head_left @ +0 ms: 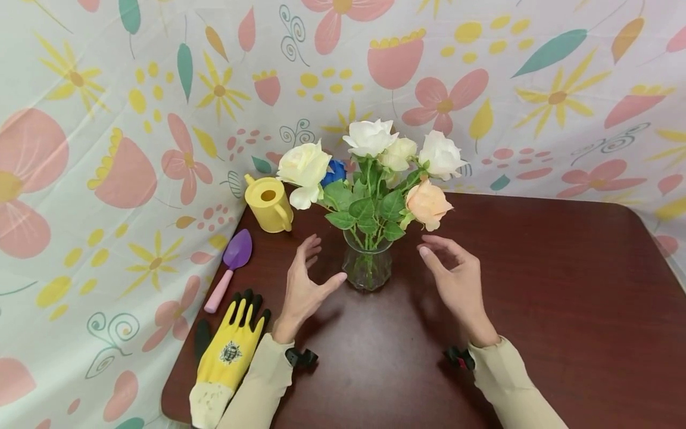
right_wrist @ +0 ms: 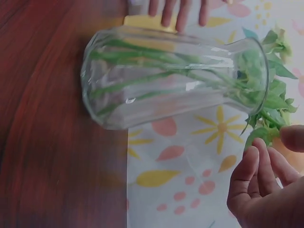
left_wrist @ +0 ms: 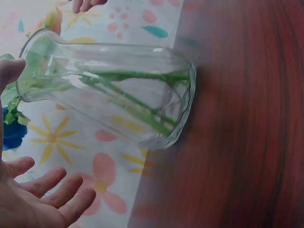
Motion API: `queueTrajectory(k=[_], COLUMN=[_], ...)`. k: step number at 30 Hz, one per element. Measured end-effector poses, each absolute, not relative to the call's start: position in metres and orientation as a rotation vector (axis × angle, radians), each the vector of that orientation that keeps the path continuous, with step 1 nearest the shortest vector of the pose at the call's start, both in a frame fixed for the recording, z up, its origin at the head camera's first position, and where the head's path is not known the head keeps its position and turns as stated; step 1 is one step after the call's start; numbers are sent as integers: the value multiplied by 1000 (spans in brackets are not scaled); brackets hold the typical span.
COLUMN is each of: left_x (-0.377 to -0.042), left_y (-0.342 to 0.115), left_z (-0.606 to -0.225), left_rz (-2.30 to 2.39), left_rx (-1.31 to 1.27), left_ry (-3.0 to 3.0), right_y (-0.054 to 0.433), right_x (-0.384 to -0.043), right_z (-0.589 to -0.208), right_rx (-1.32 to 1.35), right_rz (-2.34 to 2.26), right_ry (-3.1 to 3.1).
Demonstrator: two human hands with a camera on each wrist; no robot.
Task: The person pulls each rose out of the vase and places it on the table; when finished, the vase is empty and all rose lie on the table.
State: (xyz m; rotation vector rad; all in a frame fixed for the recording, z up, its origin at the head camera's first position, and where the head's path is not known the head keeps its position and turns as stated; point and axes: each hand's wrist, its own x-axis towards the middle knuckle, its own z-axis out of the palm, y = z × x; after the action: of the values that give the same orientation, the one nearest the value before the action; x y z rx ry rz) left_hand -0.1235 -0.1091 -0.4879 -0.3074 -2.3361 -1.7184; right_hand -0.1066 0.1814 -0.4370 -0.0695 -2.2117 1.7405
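Note:
A clear glass vase [head_left: 367, 271] stands upright on the table with a bunch of roses in it. Among the blooms are a white rose [head_left: 370, 138], a cream rose [head_left: 303, 164], a peach rose [head_left: 428, 204] and a partly hidden blue flower [head_left: 334, 172]. To the vase's left, my left hand [head_left: 304, 292] has its fingers spread and thumb toward the glass. My right hand [head_left: 458, 285] is at the right, below the peach rose, fingers loosely bent and holding nothing. Both wrist views show green stems inside the vase [left_wrist: 114, 80], with space between the glass and the hands.
A yellow watering can [head_left: 272, 208] stands at the back left. In front of it lie a purple trowel [head_left: 237, 250] with a pink handle and a yellow-black glove [head_left: 230, 351], close to the left arm. Patterned cloth [head_left: 445, 77] hangs behind the dark table [head_left: 557, 286].

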Motion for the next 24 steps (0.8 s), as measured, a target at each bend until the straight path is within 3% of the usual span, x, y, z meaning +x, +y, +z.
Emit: queueTrajectory(k=[10, 24], left_x=[-130, -141], left_y=[-87, -70], left_z=[-499, -502], left_rz=[-1904, -1793], left_rx=[-336, -296], left_ry=[-2285, -2344], right_y=[165, 143], right_x=[-131, -152], right_z=[-436, -434], right_rx=[-98, -18], right_rz=[1941, 2078], right_ry=[-2083, -1847])
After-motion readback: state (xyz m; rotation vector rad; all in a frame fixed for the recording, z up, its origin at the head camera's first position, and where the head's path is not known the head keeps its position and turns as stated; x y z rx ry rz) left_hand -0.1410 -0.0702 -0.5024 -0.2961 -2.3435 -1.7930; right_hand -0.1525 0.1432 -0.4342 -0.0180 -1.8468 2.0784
